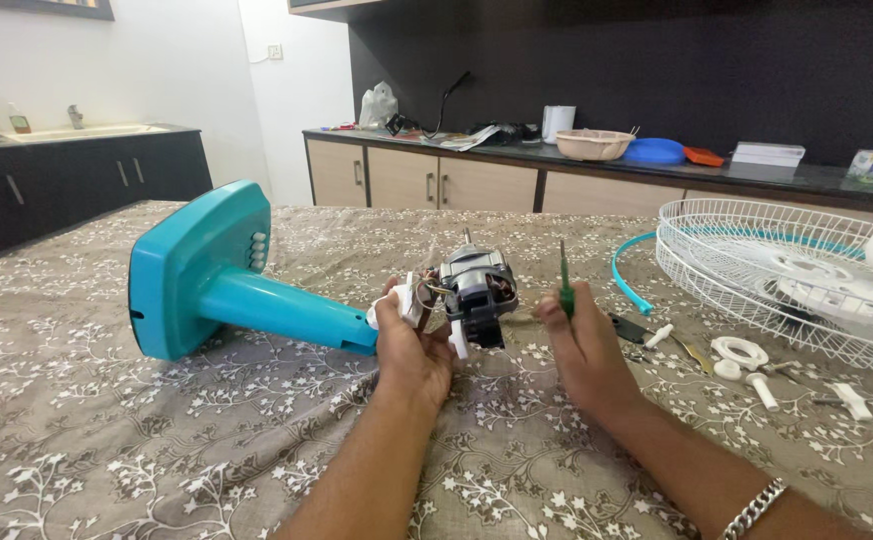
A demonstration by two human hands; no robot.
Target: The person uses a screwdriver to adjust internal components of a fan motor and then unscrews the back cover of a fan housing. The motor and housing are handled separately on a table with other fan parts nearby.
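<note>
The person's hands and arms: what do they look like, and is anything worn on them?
Both forearms are bare, with no sleeves in view and no gloves. The left hand shows no ring or band. The arm of the right hand carries a silver metal chain bracelet at the lower edge of the picture. No markings are visible.

Grey fan motor (478, 290) upright beside green screwdriver (565, 290).

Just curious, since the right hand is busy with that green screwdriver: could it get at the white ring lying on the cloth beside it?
Probably yes. The white ring lies uncovered on the table, just to the outer side of the right hand, with only small loose parts around it. But the green screwdriver fills its grip.
</note>
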